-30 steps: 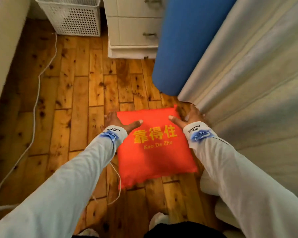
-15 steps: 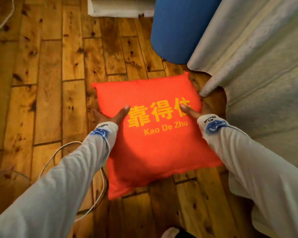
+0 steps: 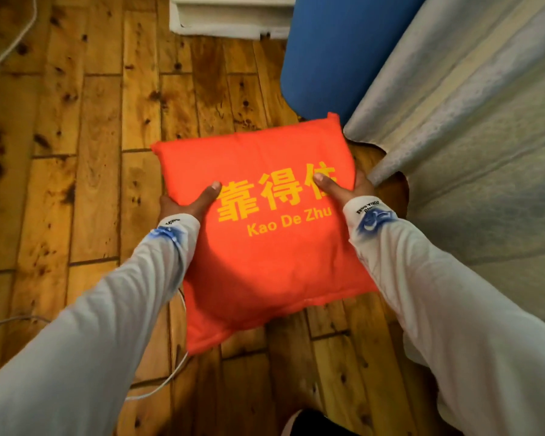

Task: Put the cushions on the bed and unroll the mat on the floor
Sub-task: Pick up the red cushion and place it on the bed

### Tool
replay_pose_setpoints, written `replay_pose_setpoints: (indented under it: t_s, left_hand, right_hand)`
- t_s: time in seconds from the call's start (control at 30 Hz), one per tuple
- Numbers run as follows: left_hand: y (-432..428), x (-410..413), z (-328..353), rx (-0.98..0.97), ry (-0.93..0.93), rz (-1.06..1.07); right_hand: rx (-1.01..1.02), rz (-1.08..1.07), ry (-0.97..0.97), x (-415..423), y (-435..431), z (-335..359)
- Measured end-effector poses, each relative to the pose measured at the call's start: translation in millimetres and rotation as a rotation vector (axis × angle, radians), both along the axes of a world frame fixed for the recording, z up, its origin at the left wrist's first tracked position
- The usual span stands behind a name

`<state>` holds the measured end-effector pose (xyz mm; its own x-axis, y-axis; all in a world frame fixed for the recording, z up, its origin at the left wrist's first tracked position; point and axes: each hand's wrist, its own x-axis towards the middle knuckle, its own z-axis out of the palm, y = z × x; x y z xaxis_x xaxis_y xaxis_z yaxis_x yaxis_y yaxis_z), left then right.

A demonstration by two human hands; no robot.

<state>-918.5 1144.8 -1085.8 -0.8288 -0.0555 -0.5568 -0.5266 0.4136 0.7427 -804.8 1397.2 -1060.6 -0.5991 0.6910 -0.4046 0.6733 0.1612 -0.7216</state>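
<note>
Cushion (image 3: 265,247) sits between our two hands, gripped at its side edges. Our left hand (image 3: 186,202) has the left edge, our right hand (image 3: 346,190) the right edge, and most of the cushion reaches back from the hands toward our body. Each thumb presses flat across the printed top face, while the other fingers wrap out of sight around the edges. So both hands are partly closed in a clamp on the cushion, thumbs above and the rest hidden behind the fabric.

We see a square, softly stuffed pillow in bright orange-red cloth, with a stitched seam around its rim and pointed corners. Yellow characters run between our thumbs, with the words "Kao De Zhu" under them. Whether the cushion is clear of the wooden floor (image 3: 92,152) or resting on it, we cannot tell.

Beyond our right hand stands the rolled blue mat (image 3: 334,58), a smooth matte cylinder whose lower end sits just past the cushion's far corner. To the outside of our right hand hangs pale grey bedding (image 3: 469,136), a ribbed, slightly shiny fabric draping down over the side of the bed. The floor has glossy, knotty amber planks. A thin white cable (image 3: 158,385) trails over it under our left sleeve (image 3: 92,341), which is loose white cloth with a blue mark at the cuff.
</note>
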Motion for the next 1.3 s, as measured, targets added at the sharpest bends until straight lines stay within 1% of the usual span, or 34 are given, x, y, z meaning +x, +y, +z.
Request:
replay_pose_setpoints:
  t_s: [0.13,0.3,0.37,0.5,0.57,0.7,1.0,1.17,1.27,1.3]
  left_hand:
    - [-17.8,-18.4,83.5,-0.013,0.066,0.038]
    - [-45.9,-21.3,190.8,-0.056,0.197,0.106]
    - [-56.9,-20.2,232.9,-0.062,0.220,0.134]
    - [-83.3,-21.4,308.4,-0.046,0.173,0.170]
    - [-99.7,-26.8,347.9,-0.018,0.133,0.222]
    - [-132.8,-34.8,397.6,-0.010,0.105,0.293]
    - [-250.7,-55.4,473.9,-0.022,0.052,0.458]
    - [-348.3,-71.6,504.0,-0.050,0.066,0.618]
    - [-413.4,-76.2,514.0,-0.067,0.096,0.698]
    - [-442.1,-76.3,519.3,-0.081,0.106,0.743]
  right_hand:
    - [-0.003,0.079,0.021,-27.1,-22.2,94.9]
    - [-0.005,0.084,0.032,-48.4,-44.0,200.0]
    - [0.009,0.096,0.022,-54.4,-51.7,235.9]
    - [-0.004,0.133,0.004,-66.4,-66.3,301.7]
    - [0.000,0.177,-0.009,-75.6,-82.7,348.1]
    - [0.012,0.249,0.005,-99.6,-117.4,410.7]
    - [-0.058,0.412,0.090,-168.7,-231.9,480.4]
    - [-0.070,0.538,0.118,-216.9,-332.1,496.8]
    - [-0.084,0.616,0.141,-244.9,-401.9,504.4]
    - [-0.095,0.673,0.143,-253.1,-437.0,512.4]
